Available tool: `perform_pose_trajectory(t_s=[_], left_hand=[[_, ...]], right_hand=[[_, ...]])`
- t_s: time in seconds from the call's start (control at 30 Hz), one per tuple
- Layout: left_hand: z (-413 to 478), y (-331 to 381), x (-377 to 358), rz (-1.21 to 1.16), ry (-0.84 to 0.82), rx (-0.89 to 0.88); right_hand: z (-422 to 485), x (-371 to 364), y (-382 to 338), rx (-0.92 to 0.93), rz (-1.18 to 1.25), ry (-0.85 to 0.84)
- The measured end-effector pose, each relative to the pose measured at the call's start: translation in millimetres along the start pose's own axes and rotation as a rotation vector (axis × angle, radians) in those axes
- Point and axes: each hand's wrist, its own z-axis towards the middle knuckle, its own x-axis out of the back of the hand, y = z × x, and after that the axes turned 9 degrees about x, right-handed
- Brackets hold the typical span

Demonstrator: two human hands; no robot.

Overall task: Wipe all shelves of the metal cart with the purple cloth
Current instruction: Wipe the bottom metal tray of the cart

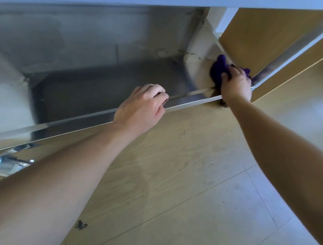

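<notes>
I look down into a low shelf of the metal cart point(95, 89), a shiny steel tray with a raised rim. My left hand point(143, 106) is curled over the front rim near its middle, fingers hooked inside. My right hand point(236, 85) grips the bunched purple cloth point(219, 69) and presses it against the shelf's right front corner, beside the cart's upright post point(289, 54). The edge of the shelf above crosses the top of the view.
Pale wood-look floor point(191, 179) spreads below and to the right of the cart. A steel caster wheel point(5, 164) shows at the lower left under the shelf. A small dark mark point(80, 224) lies on the floor. White wall shows behind the cart's right corner.
</notes>
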Motion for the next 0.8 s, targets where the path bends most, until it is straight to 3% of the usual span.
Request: perform_pose_trajectory(t_s=[0.07, 0.13, 0.3, 0.37, 0.43, 0.57, 0.67, 0.73, 0.8], left_hand=[[0.5, 1.8, -0.3, -0.006, -0.002, 0.008], [0.8, 3.1, -0.5, -0.013, 0.002, 0.016], [-2.2, 1.8, 2.6, 0.002, -0.012, 0.010], [-4.1, 1.2, 3.4, -0.008, -0.024, 0.010], [-5.1, 0.9, 3.7, -0.019, -0.023, 0.007], [-5.3, 2.6, 2.9, -0.024, -0.013, 0.015], [-3.8, 6.1, 2.0, -0.019, -0.020, 0.016], [-3.2, 8.3, 1.5, -0.021, -0.022, 0.023], [-3.6, 9.3, 0.9, -0.014, -0.022, 0.019]], right_hand=[[9.3, 1.4, -7.3, -0.160, 0.005, -0.029], [8.6, -4.6, -37.9, -0.164, -0.001, -0.048], [-44.4, -39.1, -123.5, 0.380, 0.041, -0.105], [-52.4, -40.4, -124.8, 0.479, 0.062, -0.098], [-38.5, -34.3, -102.0, 0.413, 0.028, -0.065], [5.9, -12.3, -20.0, 0.074, -0.052, -0.043], [28.2, -3.1, -2.3, -0.123, -0.032, -0.090], [32.8, -8.2, -25.3, -0.154, -0.020, -0.115], [26.7, -21.3, -62.7, -0.002, -0.001, -0.127]])
